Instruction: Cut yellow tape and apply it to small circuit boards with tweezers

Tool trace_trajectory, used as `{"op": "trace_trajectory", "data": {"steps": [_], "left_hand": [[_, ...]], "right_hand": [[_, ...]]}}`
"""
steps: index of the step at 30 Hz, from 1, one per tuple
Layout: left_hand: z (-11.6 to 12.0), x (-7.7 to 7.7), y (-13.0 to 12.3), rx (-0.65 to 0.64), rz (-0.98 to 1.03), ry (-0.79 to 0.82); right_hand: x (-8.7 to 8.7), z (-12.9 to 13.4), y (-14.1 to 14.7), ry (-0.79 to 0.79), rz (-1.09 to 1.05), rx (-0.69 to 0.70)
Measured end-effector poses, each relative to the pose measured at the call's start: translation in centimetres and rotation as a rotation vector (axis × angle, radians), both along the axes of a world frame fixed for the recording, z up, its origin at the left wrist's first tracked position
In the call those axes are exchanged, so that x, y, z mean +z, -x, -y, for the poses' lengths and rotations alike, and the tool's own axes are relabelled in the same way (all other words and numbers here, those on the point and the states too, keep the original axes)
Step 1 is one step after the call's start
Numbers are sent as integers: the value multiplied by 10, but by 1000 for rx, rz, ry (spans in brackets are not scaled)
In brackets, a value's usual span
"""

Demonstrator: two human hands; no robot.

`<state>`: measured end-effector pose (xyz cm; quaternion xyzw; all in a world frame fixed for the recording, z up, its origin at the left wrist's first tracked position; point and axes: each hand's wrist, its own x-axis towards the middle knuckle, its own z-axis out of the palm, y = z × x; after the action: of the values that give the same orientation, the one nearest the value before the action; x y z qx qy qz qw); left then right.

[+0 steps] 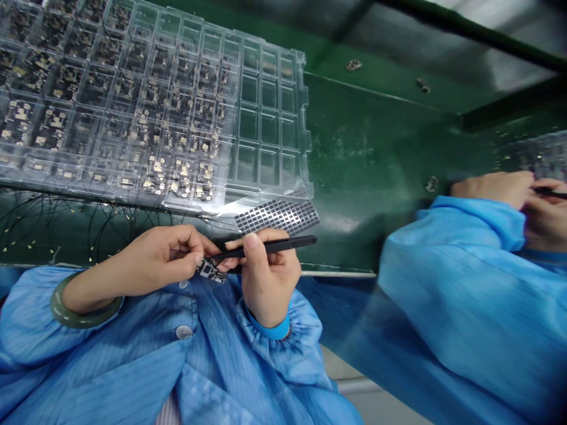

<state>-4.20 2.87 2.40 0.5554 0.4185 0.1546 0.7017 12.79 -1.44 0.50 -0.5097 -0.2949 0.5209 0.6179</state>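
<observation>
My left hand (170, 260) is closed, its thumb and fingertips pinching the edge of a small dark circuit board (208, 270) just in front of my chest. In my right hand (268, 271) lies a pair of black tweezers (283, 243), gripped between thumb and fingers. Their thin end points left and reaches over the board's top edge; the very tip is hidden by my fingers. Right behind my right hand, a sheet with rows of small dark squares (287, 217) rests partly at the tray's front edge.
A clear plastic tray (270, 165) fills the back left, with circuit boards in many compartments. Thin black wires (95, 221) lie along its front. Small metallic pieces (353, 65) are scattered on the green table (363, 159). At right, a co-worker's blue sleeve (460, 254) and hands are close by.
</observation>
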Motion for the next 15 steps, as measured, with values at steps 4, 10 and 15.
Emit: {"op": "trace_trajectory", "data": {"steps": [4,10,15], "left_hand": [[0,-1,0,11,24,5],[1,-2,1,37,18,-8],[1,-1,1,45,8,-8]], "right_hand": [[0,1,1,47,-26,12],[4,-1,1,57,-19,-50],[4,2,4,66,12,-55]]}}
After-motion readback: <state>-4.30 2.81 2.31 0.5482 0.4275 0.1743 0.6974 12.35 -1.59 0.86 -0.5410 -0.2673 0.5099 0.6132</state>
